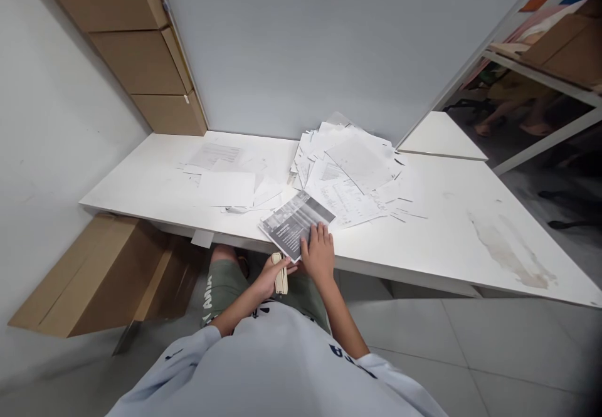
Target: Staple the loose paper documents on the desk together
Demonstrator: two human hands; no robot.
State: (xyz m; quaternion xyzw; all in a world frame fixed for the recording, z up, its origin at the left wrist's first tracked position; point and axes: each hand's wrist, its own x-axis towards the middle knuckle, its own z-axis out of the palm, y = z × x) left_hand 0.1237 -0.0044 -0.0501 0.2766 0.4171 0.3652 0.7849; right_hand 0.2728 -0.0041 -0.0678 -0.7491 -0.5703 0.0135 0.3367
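A dark grey printed booklet with a photo strip and white text lies at an angle at the table's front edge. My right hand rests on its lower right part, fingers stretched out flat over the page. Just below the booklet's near corner, my left hand is closed around a cream-coloured stapler. Some of the left fingers are hidden behind the stapler and under the booklet's corner.
A messy heap of loose papers lies behind the booklet, against the grey partition. More sheets are spread to the left on the white table. Cardboard boxes are stacked at the back left; another carton stands below the table's left end.
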